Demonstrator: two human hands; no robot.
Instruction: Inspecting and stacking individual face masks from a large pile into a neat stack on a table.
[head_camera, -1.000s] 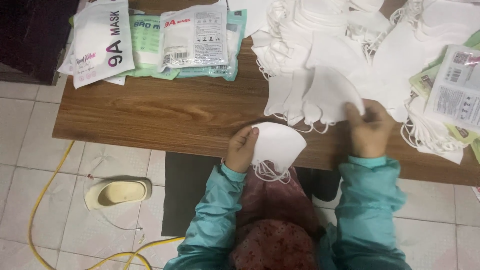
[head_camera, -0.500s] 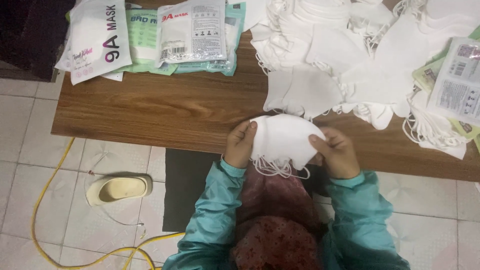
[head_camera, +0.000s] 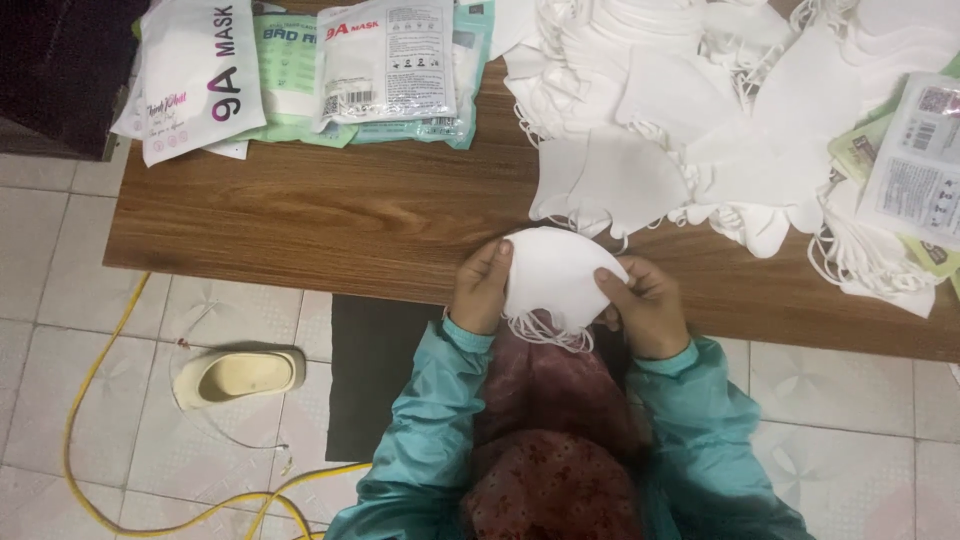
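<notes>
Both hands hold a small stack of folded white face masks (head_camera: 550, 272) at the near edge of the wooden table (head_camera: 330, 215). My left hand (head_camera: 481, 288) grips the stack's left side, and my right hand (head_camera: 641, 303) grips its right side. Ear loops hang loose below the stack. A large heap of loose white masks (head_camera: 690, 120) lies just beyond the hands, spreading to the right.
Flat printed mask packets (head_camera: 300, 70) lie at the table's far left, and more packets (head_camera: 915, 160) at the right edge. On the tiled floor to the left are a cream sandal (head_camera: 240, 375) and a yellow cable (head_camera: 85, 400).
My right hand came back from the mask heap with a mask and closed on the stack held by my left hand. Both hands now grip the stack together.
</notes>
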